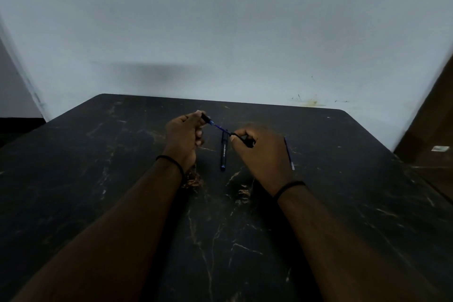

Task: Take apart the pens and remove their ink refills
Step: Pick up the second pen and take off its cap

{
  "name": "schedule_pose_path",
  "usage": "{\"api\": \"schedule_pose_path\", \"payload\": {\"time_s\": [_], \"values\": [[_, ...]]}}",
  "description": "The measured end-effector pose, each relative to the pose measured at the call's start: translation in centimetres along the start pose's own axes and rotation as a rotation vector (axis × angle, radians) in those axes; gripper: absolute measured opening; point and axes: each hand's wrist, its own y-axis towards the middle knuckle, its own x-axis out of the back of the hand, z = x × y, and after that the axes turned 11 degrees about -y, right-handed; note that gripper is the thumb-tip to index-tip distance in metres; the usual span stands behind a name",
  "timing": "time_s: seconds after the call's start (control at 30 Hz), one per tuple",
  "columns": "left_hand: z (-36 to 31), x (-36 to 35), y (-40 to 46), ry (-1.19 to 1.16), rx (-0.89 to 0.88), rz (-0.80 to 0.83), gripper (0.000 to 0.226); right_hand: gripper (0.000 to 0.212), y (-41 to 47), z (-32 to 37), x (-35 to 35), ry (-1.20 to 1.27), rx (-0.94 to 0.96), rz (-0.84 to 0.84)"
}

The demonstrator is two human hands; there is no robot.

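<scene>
- Holding one pen that is pulled apart, the two hands stay a little above the black table (343, 203), near its middle.
- The left hand (182, 141) has its fingers curled, and thumb and forefinger pinch the pen barrel (205, 118), a short dark piece with a blue ring at its open end.
- The right hand (263, 154) also has curled fingers; they pinch the pen front part (245, 140), a black piece which points toward the left hand.
- One thin blue ink refill (221, 128) runs in a slanted line between these two pieces, so both pieces are apart but joined by the refill. Which piece the refill is fixed in, I cannot tell.
- Each wrist carries one black band: the left wrist band (171, 163) and the right wrist band (289, 187), two in all.
- Under the gap between the hands lies one whole pen (224, 152), black with white letters on its side and a blue end toward the person. It rests flat on the table and touches no hand.
- Just beside the right hand, on its right side, lies one loose refill (289, 153), thin and bluish, flat on the table.
- So I count two pens, one open and one whole, and two refills.
- The table has pale marble-like veins, and behind it stands one pale wall (220, 19).
</scene>
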Motion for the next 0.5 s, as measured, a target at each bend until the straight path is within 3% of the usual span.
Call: {"api": "schedule_pose_path", "payload": {"time_s": [0.37,0.5], "values": [[0.46,-0.36,0.06,0.022,-0.012,0.035,0.027,0.029,-0.10,0.10,0.03,-0.025,-0.045,0.047],[0.77,-0.64,-0.12,0.049,-0.017,0.055,0.026,0.014,-0.15,0.10,-0.03,-0.028,-0.074,0.067]]}}
